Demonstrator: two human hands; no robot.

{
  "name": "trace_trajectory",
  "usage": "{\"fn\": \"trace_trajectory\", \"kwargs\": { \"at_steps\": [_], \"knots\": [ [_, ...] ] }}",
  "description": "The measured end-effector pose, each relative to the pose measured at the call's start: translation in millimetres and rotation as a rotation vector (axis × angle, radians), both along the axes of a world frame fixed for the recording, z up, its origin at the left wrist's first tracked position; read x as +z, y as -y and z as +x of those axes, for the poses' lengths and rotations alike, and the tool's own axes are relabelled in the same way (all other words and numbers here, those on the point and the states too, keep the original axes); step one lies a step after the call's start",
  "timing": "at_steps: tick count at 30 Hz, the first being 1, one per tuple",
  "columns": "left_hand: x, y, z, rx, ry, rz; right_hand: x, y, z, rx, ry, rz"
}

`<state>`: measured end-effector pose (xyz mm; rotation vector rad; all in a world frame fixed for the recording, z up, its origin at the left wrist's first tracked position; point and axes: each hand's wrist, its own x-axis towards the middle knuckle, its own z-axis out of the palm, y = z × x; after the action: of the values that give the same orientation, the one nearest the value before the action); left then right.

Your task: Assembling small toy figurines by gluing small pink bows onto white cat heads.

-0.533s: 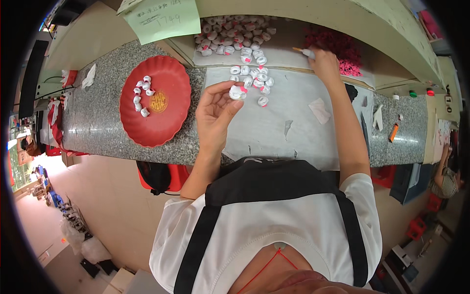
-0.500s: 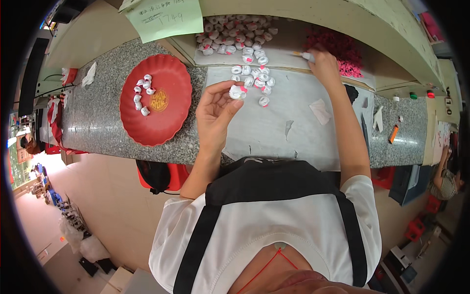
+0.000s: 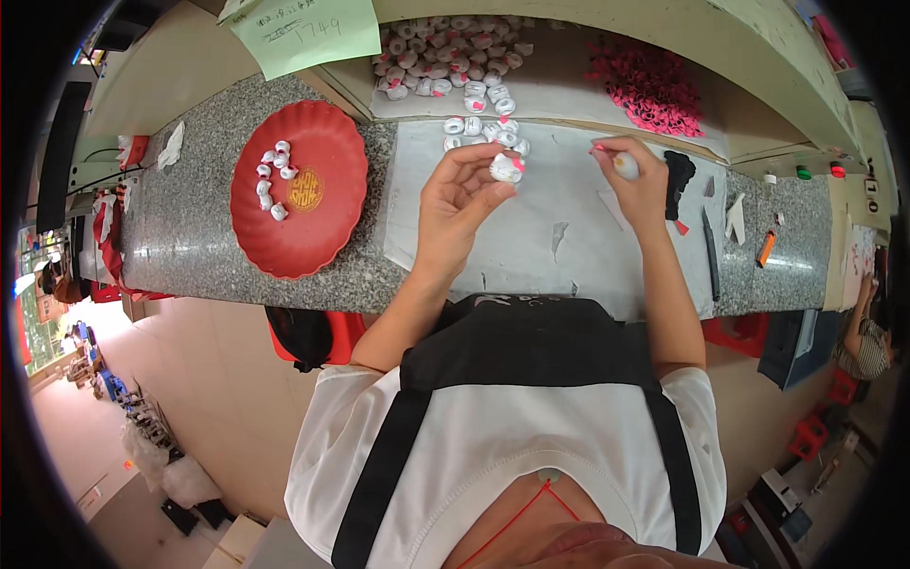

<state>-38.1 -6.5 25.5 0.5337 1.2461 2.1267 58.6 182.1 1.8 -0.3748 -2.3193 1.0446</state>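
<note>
My left hand (image 3: pixel 453 204) pinches a small white figurine head (image 3: pixel 507 170) with a pink patch on it, held up over the paper-covered worktop. Across from it, my right hand (image 3: pixel 637 185) is closed around a small white squeeze bottle (image 3: pixel 626 168). At its thumb and fingertip is a tiny pink piece (image 3: pixel 597 147). Between and beyond my hands, several similar white pieces (image 3: pixel 455 125) with pink parts stand in a cluster on the paper (image 3: pixel 512 261). Behind them a large pile of white pieces (image 3: pixel 431 59) fills the shelf, and a heap of pink pieces (image 3: pixel 654 95) lies at its right.
A red scalloped plate (image 3: pixel 332 228) with several white pieces stands at left on the granite counter (image 3: pixel 180 228). A green paper (image 3: pixel 308 38) hangs from the shelf edge. To the right lie a black cloth (image 3: pixel 678 180), a dark slim tool (image 3: pixel 710 254) and an orange tool (image 3: pixel 766 249).
My right hand has drawn back from the pink heap toward me, with a pink piece now at its fingertips. My left hand has moved right with the figurine head.
</note>
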Motion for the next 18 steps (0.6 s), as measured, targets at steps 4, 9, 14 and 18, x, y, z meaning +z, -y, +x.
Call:
{"fn": "trace_trajectory", "kwargs": {
  "at_steps": [4, 9, 14, 18],
  "knots": [
    [-0.1, -12.4, 12.9, -0.067, -0.008, 0.033, 35.8, 45.5, 25.7, -0.054, -0.141, -0.625],
    [5.9, -22.6, 26.5, -0.116, -0.159, -0.022, 40.8, 62.5, 41.4, -0.047, -0.263, -1.031],
    [7.8, -29.0, 35.7, -0.087, -0.335, -0.058, 43.0, 66.2, 43.1, 0.07, -0.332, -1.111],
    [6.4, -30.6, 38.7, -0.022, -0.476, -0.103, 43.4, 67.3, 44.0, 0.05, -0.311, -1.149]
  ]
}}
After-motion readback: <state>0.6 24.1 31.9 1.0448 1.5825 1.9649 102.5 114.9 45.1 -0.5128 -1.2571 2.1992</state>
